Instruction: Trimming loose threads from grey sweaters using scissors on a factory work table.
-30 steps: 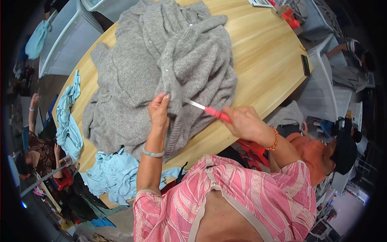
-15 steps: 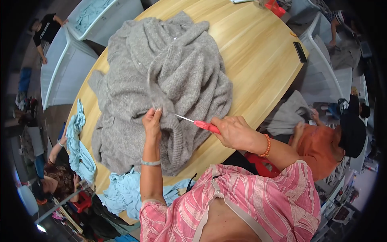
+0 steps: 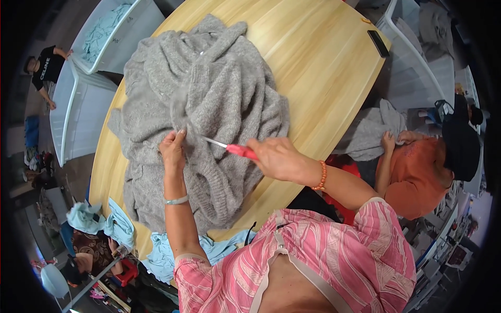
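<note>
Head view. Grey knit garment (image 3: 235, 94) lies heaped on the wood-grain table (image 3: 318, 57), filling the centre and upper centre of the frame. Left hand (image 3: 172, 150), left of centre: thumb and fingers closed in a pinch on a fold of the knit; pale bangle (image 3: 176, 200) at the wrist. Right hand (image 3: 279, 158), centre: fingers wrapped round the red handle of a slim metal-bladed tool (image 3: 241, 152). Blade points left, toward the pinched fold; cannot tell whether its tip touches the knit. Orange bead bracelet (image 3: 322, 175) on the right wrist.

Surroundings: light-blue cloth (image 3: 160, 255) at the table's near edge, lower left of the frame. Flat black object (image 3: 378, 44) by the table edge, upper right. White tub (image 3: 125, 39) containing light-blue cloth, upper left. Right side of the frame: co-worker in an orange top (image 3: 415, 180), both hands at a grey cloth (image 3: 373, 130).
</note>
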{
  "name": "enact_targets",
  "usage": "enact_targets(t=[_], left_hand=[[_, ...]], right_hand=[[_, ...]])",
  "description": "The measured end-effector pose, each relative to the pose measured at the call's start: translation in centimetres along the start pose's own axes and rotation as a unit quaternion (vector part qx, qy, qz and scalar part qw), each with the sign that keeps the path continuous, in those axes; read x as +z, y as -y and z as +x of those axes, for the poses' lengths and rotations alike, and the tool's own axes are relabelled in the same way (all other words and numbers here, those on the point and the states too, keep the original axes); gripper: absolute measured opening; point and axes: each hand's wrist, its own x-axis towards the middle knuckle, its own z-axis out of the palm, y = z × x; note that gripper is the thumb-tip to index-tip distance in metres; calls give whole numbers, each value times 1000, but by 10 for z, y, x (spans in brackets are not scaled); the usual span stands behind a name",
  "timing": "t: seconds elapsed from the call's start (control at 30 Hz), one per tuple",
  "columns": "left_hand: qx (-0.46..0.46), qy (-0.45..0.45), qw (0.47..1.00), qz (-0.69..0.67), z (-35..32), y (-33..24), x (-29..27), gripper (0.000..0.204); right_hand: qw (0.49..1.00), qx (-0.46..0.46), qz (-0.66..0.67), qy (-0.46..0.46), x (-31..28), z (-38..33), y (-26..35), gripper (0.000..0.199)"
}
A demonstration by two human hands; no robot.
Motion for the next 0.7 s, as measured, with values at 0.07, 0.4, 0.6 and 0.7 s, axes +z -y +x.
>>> enact_targets(t=[0.07, 0.4, 0.6, 0.7], left_hand=[[42, -3, 999, -13, 0, 5, -3, 9], [42, 64, 997, 30, -11, -2, 0, 10], [-67, 35, 994, -81, 22, -23, -7, 22], [-50, -16, 990, -130, 47, -23, -7, 23]], right_hand=[[1000, -19, -8, -1, 3, 2, 2, 19], [998, 47, 28, -25, -4, 4, -2, 19], [997, 14, 61, -47, 6, -6, -17, 22], [997, 13, 63, -51, 7, -2, -19, 22]])
